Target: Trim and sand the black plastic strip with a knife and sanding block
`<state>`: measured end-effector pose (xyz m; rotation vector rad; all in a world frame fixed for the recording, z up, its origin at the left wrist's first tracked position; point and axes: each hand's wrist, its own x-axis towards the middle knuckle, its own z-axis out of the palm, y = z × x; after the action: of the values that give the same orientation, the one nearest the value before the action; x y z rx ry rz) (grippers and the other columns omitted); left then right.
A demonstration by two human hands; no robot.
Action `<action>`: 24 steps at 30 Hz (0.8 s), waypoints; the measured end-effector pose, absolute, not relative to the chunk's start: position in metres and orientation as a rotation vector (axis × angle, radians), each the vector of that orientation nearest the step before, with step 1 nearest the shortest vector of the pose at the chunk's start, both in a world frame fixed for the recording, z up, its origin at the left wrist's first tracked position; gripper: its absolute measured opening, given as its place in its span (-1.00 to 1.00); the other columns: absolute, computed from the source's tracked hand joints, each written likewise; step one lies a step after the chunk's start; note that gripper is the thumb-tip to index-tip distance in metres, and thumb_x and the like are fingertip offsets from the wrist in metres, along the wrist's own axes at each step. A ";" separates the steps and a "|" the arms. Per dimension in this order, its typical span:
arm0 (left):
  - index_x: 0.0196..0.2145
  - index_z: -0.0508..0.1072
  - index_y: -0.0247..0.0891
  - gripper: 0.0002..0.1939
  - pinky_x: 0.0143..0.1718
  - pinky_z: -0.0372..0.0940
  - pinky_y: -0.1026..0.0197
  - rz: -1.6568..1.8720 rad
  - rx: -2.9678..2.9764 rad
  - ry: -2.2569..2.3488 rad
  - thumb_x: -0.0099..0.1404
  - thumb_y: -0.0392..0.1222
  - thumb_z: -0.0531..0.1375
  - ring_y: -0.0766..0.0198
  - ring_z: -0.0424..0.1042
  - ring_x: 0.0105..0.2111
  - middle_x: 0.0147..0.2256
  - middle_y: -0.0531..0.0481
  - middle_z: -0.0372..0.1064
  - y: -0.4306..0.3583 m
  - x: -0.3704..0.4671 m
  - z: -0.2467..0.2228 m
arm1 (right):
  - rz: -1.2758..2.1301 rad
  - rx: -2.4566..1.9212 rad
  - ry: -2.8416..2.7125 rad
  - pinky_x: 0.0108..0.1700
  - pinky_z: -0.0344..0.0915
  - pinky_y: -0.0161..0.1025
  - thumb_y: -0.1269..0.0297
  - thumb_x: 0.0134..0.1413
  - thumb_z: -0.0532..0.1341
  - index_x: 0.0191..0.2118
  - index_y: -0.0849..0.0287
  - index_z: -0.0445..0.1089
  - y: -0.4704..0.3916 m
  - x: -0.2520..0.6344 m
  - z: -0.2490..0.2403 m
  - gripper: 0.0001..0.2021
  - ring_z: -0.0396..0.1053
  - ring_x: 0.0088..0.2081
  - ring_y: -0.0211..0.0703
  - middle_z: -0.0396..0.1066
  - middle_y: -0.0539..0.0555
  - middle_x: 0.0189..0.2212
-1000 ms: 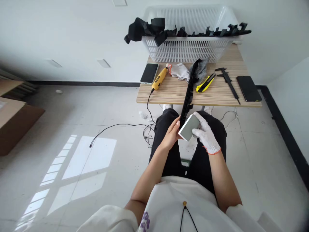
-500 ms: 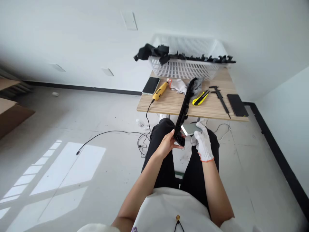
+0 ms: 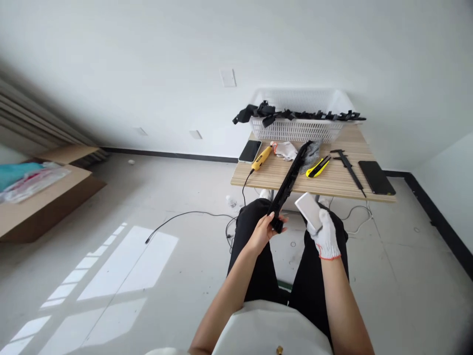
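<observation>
My left hand (image 3: 263, 232), bare, is closed around the near end of a long black plastic strip (image 3: 287, 190). The strip slants up and away over the table edge, its far end by a grey crumpled cloth (image 3: 311, 152). My right hand (image 3: 326, 235) wears a white knitted glove with an orange cuff. It grips a flat rectangular pad (image 3: 309, 211), whose pale face is turned up. The pad is held to the right of the strip, apart from it. Some of the gloved fingers are hidden behind the pad.
On the wooden table (image 3: 254, 181) lie a yellow corded tool (image 3: 261, 159), a white glove (image 3: 284, 150), a yellow utility knife (image 3: 318, 167), a caliper (image 3: 349, 170) and two phones. A white basket (image 3: 299, 130) bears black parts. Cables (image 3: 192, 212) cross the floor.
The view has swung left and up, so the table sits lower and farther right. The pad has turned from its grey-green face to its pale one and come away from the strip.
</observation>
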<state>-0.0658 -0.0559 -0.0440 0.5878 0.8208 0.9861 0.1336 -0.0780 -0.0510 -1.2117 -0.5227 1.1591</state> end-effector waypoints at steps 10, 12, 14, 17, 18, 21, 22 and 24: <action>-0.26 0.57 -0.38 -0.16 -0.03 0.49 -0.11 0.897 0.684 0.825 0.11 0.59 0.24 -0.22 0.55 0.01 -0.22 -0.35 0.60 -0.053 -0.058 -0.053 | 1.355 -1.265 -0.564 -0.71 0.01 -0.40 -0.07 -0.21 0.49 -0.37 0.11 0.32 -0.079 0.123 -0.054 -0.55 0.15 -0.72 -0.35 0.28 -0.12 -0.67; -0.25 0.58 -0.39 -0.19 -0.03 0.48 -0.10 0.892 0.697 0.835 0.14 0.56 0.24 -0.22 0.55 0.02 -0.23 -0.35 0.60 -0.054 -0.055 -0.057 | 1.357 -1.287 -0.583 -0.72 -0.08 -0.42 -0.07 -0.17 0.46 -0.37 0.11 0.32 -0.082 0.124 -0.055 -0.57 0.03 -0.76 -0.40 0.16 -0.19 -0.75; -0.20 0.58 -0.40 -0.23 -0.03 0.47 -0.09 0.892 0.687 0.832 0.17 0.50 0.27 -0.21 0.55 0.00 -0.24 -0.34 0.60 -0.054 -0.052 -0.058 | 1.353 -1.310 -0.598 -0.73 -0.11 -0.43 -0.06 -0.16 0.44 -0.35 0.11 0.33 -0.084 0.126 -0.054 -0.59 -0.03 -0.77 -0.42 0.11 -0.21 -0.78; -0.07 0.59 -0.39 -0.27 -0.04 0.47 -0.06 0.860 0.688 0.797 0.21 0.41 0.28 -0.17 0.56 -0.01 -0.23 -0.29 0.60 -0.054 -0.050 -0.057 | 1.333 -1.371 -0.586 -0.73 -0.16 -0.44 -0.07 -0.12 0.41 -0.35 0.10 0.33 -0.083 0.128 -0.051 -0.60 -0.02 -0.77 -0.41 0.13 -0.20 -0.77; 0.01 0.57 -0.37 -0.27 -0.05 0.47 -0.04 0.849 0.698 0.778 0.23 0.39 0.28 -0.15 0.57 -0.02 -0.22 -0.27 0.60 -0.054 -0.049 -0.056 | 1.319 -1.397 -0.574 -0.74 -0.18 -0.44 -0.09 -0.09 0.40 -0.34 0.10 0.33 -0.082 0.128 -0.049 -0.60 -0.02 -0.77 -0.41 0.13 -0.20 -0.77; 0.29 0.40 -0.23 -0.21 -0.07 0.46 0.01 0.838 0.720 0.741 0.29 0.32 0.28 -0.06 0.58 -0.04 -0.12 -0.20 0.59 -0.055 -0.047 -0.053 | 1.266 -1.459 -0.548 -0.74 -0.19 -0.44 -0.14 -0.06 0.39 -0.32 0.11 0.37 -0.078 0.125 -0.045 -0.58 0.02 -0.77 -0.39 0.18 -0.17 -0.76; 0.36 0.32 -0.17 -0.19 -0.08 0.46 0.02 0.830 0.726 0.735 0.30 0.30 0.28 -0.04 0.57 -0.04 -0.08 -0.19 0.58 -0.056 -0.046 -0.053 | 1.244 -1.465 -0.543 -0.74 -0.16 -0.44 -0.14 -0.07 0.40 -0.32 0.11 0.38 -0.077 0.123 -0.044 -0.57 0.05 -0.76 -0.39 0.21 -0.15 -0.75; 0.42 0.22 -0.07 -0.18 -0.07 0.47 0.03 0.794 0.748 0.731 0.32 0.24 0.30 -0.01 0.56 -0.01 0.02 -0.18 0.54 -0.059 -0.044 -0.052 | 1.197 -1.460 -0.536 -0.71 -0.04 -0.42 -0.13 -0.09 0.41 -0.33 0.12 0.39 -0.076 0.120 -0.041 -0.57 0.11 -0.73 -0.38 0.25 -0.13 -0.72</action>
<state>-0.0444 -0.0590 -0.0522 0.7484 0.7310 0.7942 0.1200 -0.0764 -0.0405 -1.4602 -0.5360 1.1967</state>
